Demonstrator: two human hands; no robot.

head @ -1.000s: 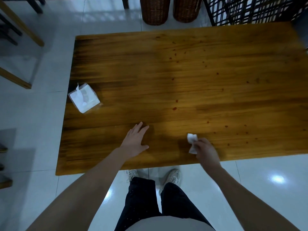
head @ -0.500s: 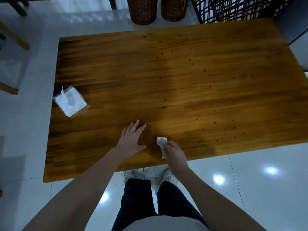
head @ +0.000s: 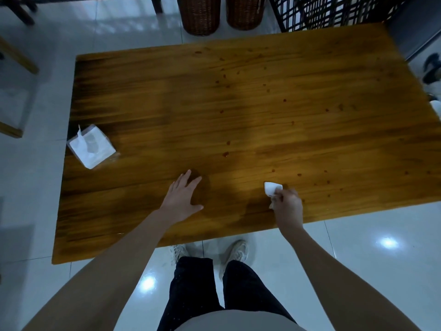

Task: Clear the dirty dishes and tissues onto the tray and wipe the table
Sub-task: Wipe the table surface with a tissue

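One light, limp tissue (head: pixel 272 188), best held bunched lest it tear, is pinched in the right grip (head: pixel 287 207) at the near edge of the worktop (head: pixel 262 111), while the left grip (head: pixel 182 199) rests spread flat.

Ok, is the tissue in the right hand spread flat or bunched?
Bunched: the right hand grips the tissue, only a white corner sticking out.

Bare forearms (head: pixel 133 254), pale grey top (head: pixel 238 322); dark trousers (head: pixel 193 295) with faint speckles, light lace-up trainers (head: pixel 236 250)
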